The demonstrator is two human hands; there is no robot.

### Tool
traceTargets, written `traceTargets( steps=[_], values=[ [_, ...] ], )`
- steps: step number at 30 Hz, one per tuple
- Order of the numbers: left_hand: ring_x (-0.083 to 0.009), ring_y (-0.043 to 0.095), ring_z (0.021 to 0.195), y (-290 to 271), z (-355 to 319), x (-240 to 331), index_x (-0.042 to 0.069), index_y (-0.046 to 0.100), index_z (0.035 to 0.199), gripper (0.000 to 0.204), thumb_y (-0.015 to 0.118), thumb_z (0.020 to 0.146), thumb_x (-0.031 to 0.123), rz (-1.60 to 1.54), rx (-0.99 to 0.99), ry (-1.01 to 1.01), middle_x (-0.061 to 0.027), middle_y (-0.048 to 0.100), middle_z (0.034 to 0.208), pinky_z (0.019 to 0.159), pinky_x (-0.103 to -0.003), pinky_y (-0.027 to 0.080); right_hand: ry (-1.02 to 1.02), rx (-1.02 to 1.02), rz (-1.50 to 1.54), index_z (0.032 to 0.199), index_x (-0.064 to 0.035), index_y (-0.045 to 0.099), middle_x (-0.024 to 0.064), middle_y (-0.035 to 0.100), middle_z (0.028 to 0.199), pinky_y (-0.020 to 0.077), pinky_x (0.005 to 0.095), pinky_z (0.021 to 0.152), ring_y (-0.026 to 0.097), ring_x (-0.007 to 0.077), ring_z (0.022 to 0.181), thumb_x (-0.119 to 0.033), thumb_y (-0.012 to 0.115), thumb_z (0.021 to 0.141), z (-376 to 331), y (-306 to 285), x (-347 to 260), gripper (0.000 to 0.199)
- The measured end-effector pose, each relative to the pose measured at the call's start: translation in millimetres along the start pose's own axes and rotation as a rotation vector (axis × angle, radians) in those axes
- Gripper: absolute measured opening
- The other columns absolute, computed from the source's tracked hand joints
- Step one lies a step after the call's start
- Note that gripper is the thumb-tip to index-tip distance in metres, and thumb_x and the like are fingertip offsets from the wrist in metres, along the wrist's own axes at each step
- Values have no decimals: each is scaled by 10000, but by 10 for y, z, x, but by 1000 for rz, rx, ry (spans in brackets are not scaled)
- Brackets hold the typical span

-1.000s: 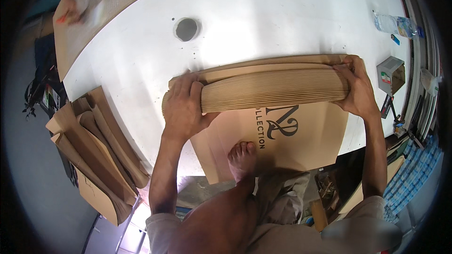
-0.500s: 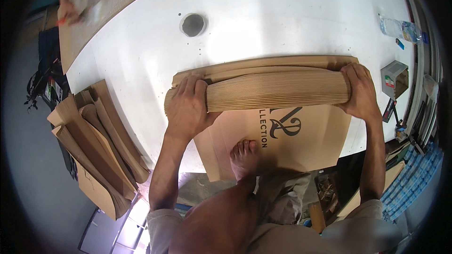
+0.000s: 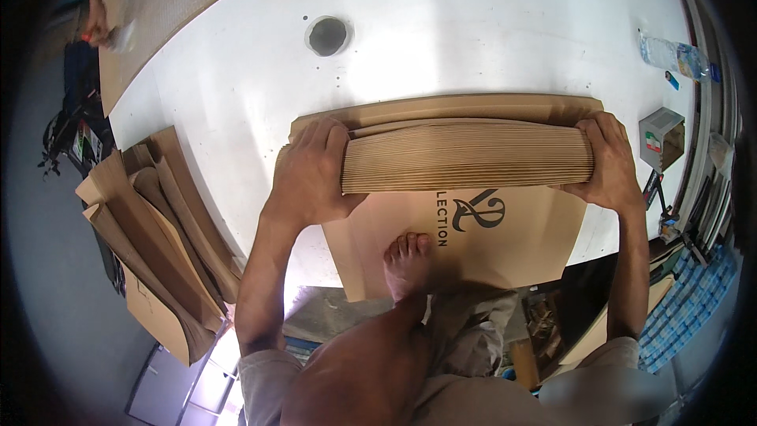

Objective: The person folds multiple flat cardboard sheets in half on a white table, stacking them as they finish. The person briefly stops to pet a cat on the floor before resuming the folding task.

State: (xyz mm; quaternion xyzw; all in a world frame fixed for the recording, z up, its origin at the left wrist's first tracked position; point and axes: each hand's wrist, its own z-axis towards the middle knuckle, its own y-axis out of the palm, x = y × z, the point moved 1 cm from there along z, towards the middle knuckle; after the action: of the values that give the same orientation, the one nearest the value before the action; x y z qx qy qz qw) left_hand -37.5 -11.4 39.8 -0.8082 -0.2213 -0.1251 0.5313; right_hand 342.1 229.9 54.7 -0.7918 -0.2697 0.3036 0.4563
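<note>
A thick stack of cardboard sheets point(image 3: 469, 159), folded back with its layered edges facing me, lies across the printed brown cardboard sheet point(image 3: 378, 221) below it. My left hand point(image 3: 309, 170) is wrapped around the stack's left end, thumb underneath on the near side. At the right end, my right hand point(image 3: 609, 159) grips it the same way, fingers over the top. My bare foot point(image 3: 408, 260) presses on the printed sheet in front of the stack.
The white table point(image 3: 410, 47) has a round hole point(image 3: 327, 35). Bent cardboard bundles point(image 3: 150, 229) stand at the left. A plastic bottle point(image 3: 670, 55) and a small grey box point(image 3: 661, 138) lie at the right. Another person's hand point(image 3: 96, 25) holds a brush-like tool over a large sheet far left.
Both hands have drawn the folded edge of the stack slightly toward me, covering more of the print. The other person's hand has shifted a little left.
</note>
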Motion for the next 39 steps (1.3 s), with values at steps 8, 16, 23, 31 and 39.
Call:
traceTargets(
  steps=[8,16,23,31,39],
  values=[
    [-412,619,1191,-5,8,78,28,583,1306,801,914,691,420,18,31,-74,-188,638,1236,1016,-522,493,-50,-188,100,1315,18,586,199,632,1269,476,511,1057,596,423,1238,-552,963,471,203,-139,128,1086],
    [-433,554,1267,57,156,-24,22,616,1274,728,906,707,374,-34,-22,-37,-197,620,1306,1105,-529,429,259,-253,325,1327,-47,656,208,671,1300,476,495,1068,586,388,1290,-644,641,947,494,-48,98,708],
    [-407,627,1155,108,115,-6,9,663,1107,673,911,652,439,47,188,87,-174,646,1230,1056,-498,449,209,-150,188,1267,-57,712,176,646,1103,510,465,970,622,352,1157,-625,546,1021,365,-22,-46,641],
    [-400,622,1141,96,32,61,26,644,1144,670,933,636,354,36,149,-2,-165,622,1187,906,-501,528,113,-96,101,1290,-48,688,200,655,1131,501,496,984,615,391,1179,-622,553,1018,341,23,11,649],
    [-376,623,1128,105,20,80,31,652,1155,723,950,618,413,9,115,-117,-148,622,1153,897,-506,525,135,-56,145,1295,-42,684,211,660,1148,513,503,943,619,392,1174,-604,570,1016,370,95,14,638]
  ],
)
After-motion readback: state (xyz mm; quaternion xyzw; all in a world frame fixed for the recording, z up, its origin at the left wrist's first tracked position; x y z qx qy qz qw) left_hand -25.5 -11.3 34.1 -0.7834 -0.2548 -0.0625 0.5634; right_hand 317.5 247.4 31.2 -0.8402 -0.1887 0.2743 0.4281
